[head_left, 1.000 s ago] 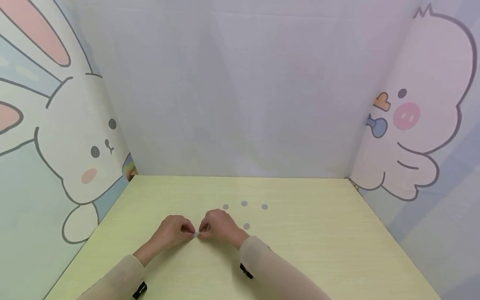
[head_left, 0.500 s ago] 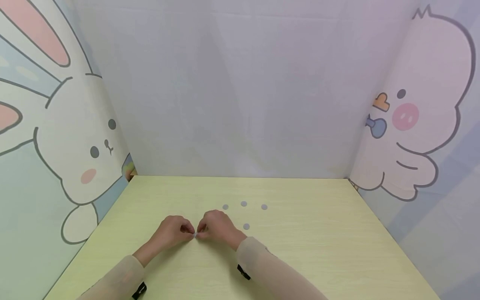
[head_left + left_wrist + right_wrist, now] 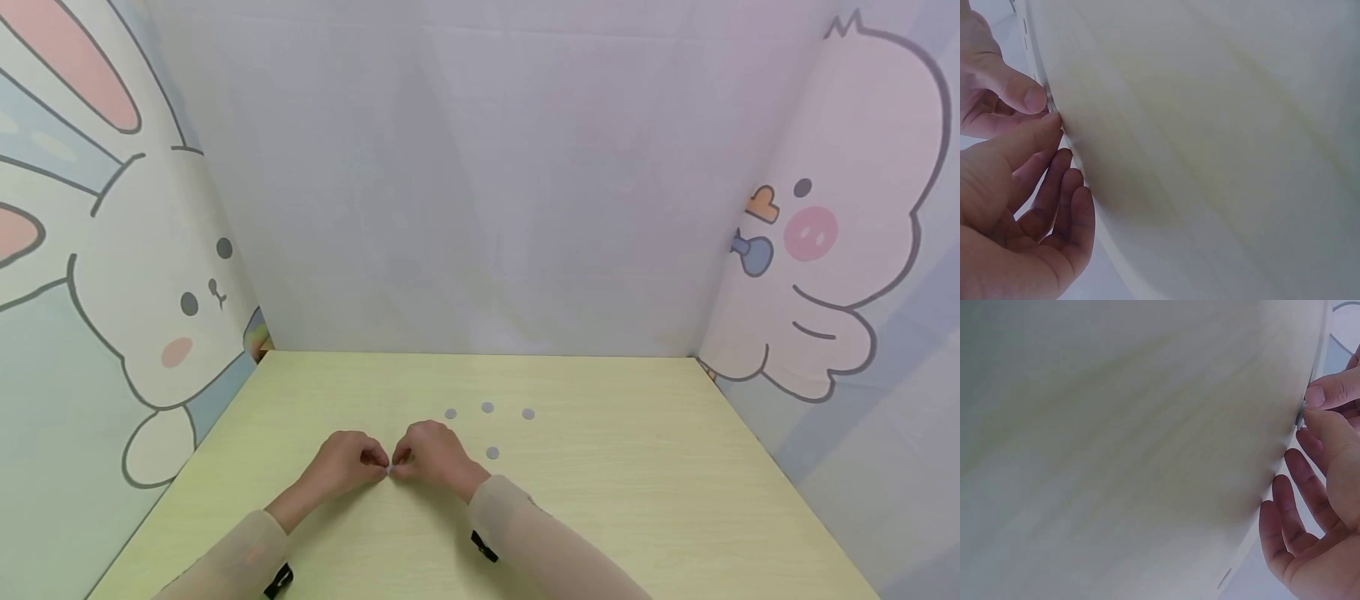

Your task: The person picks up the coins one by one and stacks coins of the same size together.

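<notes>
Between the fingertips of both hands, low over the table, is a small flat grey disc (image 3: 389, 471), mostly hidden by the fingers. My left hand (image 3: 348, 458) pinches its left side with thumb and forefinger. From the other side my right hand (image 3: 433, 452) pinches it, and the two hands' fingertips almost meet. The right wrist view shows the disc's thin edge (image 3: 1301, 412) at the thumbs. In the left wrist view, the other fingers of my left hand (image 3: 1029, 200) are curled by the tabletop.
Several similar grey discs lie flat on the pale yellow wooden table (image 3: 637, 467), among them a near disc (image 3: 492, 453) right of my right hand and a far disc (image 3: 487, 407) behind it. A pale curtain (image 3: 480, 192) stands at the table's back edge, with cartoon-printed cloth at both sides.
My right hand has shifted slightly left towards my left hand, so less of the disc shows between them. My left hand has stayed nearly still, and the loose discs have not moved.
</notes>
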{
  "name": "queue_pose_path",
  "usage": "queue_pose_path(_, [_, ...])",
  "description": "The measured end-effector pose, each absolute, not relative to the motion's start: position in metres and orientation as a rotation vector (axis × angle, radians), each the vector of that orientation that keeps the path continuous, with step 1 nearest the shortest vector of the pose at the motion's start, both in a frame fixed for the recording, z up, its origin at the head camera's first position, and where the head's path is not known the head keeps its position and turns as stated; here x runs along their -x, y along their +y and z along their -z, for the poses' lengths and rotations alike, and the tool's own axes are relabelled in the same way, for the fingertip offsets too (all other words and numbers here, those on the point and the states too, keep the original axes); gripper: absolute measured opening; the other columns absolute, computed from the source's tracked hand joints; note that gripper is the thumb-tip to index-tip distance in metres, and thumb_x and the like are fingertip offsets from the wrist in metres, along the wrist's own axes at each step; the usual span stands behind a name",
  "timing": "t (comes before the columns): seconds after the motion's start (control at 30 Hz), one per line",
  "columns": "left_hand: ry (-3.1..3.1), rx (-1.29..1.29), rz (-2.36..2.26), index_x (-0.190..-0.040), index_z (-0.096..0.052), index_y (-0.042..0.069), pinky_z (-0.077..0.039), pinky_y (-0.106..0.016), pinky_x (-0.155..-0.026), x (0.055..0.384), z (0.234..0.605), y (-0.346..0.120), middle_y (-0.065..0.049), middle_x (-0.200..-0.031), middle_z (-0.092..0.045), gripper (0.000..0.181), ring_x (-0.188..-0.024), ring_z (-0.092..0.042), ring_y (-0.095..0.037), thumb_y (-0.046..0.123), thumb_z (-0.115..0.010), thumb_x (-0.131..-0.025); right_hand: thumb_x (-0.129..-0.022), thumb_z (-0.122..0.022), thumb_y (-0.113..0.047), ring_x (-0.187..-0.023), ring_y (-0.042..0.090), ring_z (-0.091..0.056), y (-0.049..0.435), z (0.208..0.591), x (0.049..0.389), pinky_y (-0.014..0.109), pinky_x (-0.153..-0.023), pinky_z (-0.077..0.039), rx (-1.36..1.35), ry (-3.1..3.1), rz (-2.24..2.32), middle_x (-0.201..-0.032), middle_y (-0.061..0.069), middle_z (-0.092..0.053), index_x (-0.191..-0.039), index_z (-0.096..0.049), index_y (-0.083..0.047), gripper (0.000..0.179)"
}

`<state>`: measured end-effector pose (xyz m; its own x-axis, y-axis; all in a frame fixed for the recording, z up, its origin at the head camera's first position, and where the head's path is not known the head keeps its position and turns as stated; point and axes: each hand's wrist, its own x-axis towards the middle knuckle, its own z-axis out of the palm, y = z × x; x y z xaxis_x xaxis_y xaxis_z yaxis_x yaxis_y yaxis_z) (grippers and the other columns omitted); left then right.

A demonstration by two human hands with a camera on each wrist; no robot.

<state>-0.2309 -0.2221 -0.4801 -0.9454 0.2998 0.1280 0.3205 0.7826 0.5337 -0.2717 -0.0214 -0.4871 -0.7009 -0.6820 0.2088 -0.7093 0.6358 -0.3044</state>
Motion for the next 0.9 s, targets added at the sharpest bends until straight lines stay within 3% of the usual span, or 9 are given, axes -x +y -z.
queue_pose_path(0.9, [-2.935, 0.508, 0.922, -0.085, -0.082, 0.015, -0.05, -0.026, -0.068, 0.2309, 0.4799, -0.2235, 0.013, -0.08, -0.07, 0.009, -0.073, -0.059, -0.003, 0.011, -0.09, -0.084, -0.089, -0.089, -0.025, -0.08, -0.003, -0.058, -0.0164, 0.4912, 0.274, 0.015, -0.075, -0.047, -1.131, -2.822, -0.728, -0.086, -0.015, -0.078, -0.091, -0.087, -0.019, 0.007])
